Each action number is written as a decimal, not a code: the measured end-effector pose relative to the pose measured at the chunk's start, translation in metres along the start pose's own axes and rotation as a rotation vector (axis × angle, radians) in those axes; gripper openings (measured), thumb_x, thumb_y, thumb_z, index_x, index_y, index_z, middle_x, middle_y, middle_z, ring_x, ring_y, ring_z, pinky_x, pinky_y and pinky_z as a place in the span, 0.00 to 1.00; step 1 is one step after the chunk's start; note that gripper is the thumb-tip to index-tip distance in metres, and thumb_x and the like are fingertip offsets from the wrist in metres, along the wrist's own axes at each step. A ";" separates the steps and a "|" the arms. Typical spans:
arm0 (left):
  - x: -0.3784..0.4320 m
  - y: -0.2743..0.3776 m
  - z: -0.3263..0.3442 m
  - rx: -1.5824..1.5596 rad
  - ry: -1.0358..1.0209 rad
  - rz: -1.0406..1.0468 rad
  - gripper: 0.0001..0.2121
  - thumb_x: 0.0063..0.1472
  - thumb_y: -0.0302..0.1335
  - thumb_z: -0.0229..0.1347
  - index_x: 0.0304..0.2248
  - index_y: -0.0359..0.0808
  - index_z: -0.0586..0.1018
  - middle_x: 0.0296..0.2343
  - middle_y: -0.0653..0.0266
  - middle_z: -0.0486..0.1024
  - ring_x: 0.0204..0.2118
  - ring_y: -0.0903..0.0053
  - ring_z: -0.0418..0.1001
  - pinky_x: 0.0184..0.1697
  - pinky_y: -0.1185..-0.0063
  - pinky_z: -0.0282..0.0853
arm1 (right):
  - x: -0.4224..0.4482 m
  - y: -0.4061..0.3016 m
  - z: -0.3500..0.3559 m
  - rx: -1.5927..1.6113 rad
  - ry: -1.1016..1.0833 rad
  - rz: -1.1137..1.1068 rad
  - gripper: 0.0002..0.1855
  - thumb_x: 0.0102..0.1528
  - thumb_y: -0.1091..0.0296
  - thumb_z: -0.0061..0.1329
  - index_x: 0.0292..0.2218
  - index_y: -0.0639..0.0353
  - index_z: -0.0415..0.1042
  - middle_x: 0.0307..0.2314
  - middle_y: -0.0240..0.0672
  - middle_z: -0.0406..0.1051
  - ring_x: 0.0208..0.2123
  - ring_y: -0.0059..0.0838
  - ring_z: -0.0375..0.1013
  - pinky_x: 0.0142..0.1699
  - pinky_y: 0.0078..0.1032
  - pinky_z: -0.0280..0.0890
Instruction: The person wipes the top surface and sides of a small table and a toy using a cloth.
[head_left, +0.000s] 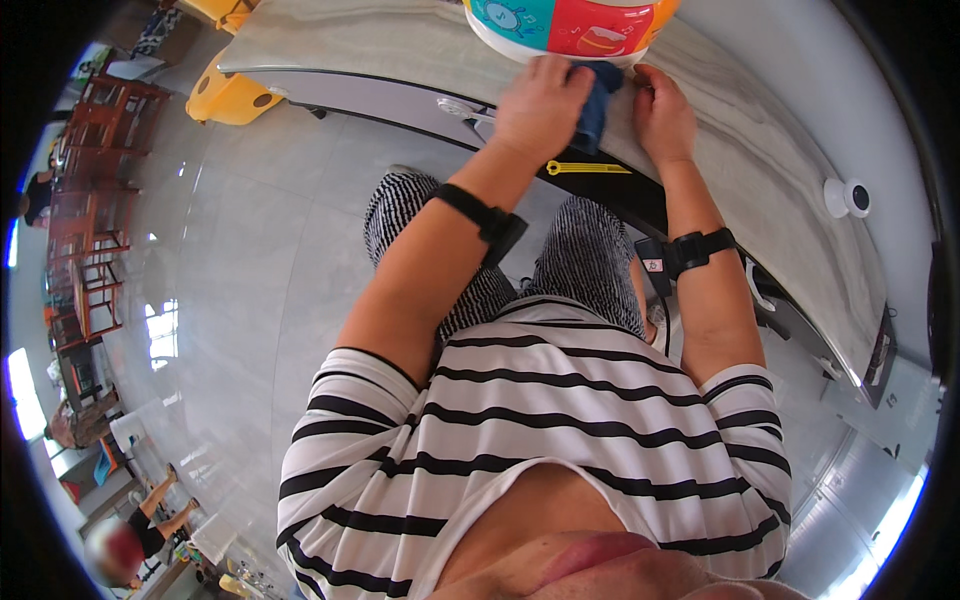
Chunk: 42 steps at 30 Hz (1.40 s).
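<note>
My left hand (544, 105) grips a dark blue cloth (596, 112) against the front edge of the marble-patterned counter (420, 45). Part of the cloth is hidden behind my fingers and hangs over the edge. Just beyond it stands a round, multicoloured drum-like container (574, 26) with teal and red panels and a white base, its top cut off by the frame. My right hand (664, 112) is close to the container's base, fingers curled. Whether it touches or holds anything there is unclear.
A slim yellow plastic piece (589, 168) lies on a dark surface below the counter edge. A small white camera-like device (847, 198) is at right. A yellow spotted item (229, 94) stands beyond the counter's left end. Wooden chairs (97, 255) and a person (142, 525) are far left.
</note>
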<state>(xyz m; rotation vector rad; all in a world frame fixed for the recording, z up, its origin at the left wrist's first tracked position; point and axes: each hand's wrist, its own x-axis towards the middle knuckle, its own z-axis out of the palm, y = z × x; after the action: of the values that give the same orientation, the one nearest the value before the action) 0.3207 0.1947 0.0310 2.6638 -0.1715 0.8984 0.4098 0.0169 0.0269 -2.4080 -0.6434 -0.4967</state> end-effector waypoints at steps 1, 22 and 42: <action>-0.007 -0.011 -0.007 0.005 0.004 -0.025 0.22 0.45 0.21 0.56 0.44 0.44 0.75 0.40 0.62 0.68 0.43 0.62 0.69 0.42 0.70 0.71 | 0.000 0.000 0.000 0.008 0.000 0.018 0.15 0.52 0.70 0.44 0.43 0.52 0.72 0.38 0.36 0.74 0.41 0.42 0.72 0.44 0.37 0.68; 0.002 -0.123 -0.017 -1.172 0.948 -0.810 0.08 0.58 0.21 0.51 0.38 0.30 0.71 0.29 0.60 0.76 0.31 0.76 0.73 0.36 0.80 0.70 | -0.001 0.000 -0.001 -0.025 -0.052 0.071 0.15 0.51 0.69 0.43 0.41 0.56 0.73 0.36 0.36 0.75 0.38 0.37 0.74 0.44 0.32 0.68; 0.006 -0.080 -0.040 -0.620 0.003 -0.745 0.14 0.50 0.30 0.53 0.37 0.34 0.77 0.29 0.43 0.76 0.36 0.48 0.73 0.40 0.63 0.68 | 0.000 -0.008 -0.004 -0.094 -0.050 0.022 0.17 0.48 0.71 0.46 0.42 0.57 0.73 0.35 0.39 0.74 0.36 0.39 0.74 0.42 0.32 0.69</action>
<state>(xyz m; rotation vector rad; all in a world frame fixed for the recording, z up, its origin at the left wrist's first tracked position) 0.3200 0.2832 0.0437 1.9034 0.4470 0.4862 0.4053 0.0201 0.0331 -2.5207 -0.6275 -0.4688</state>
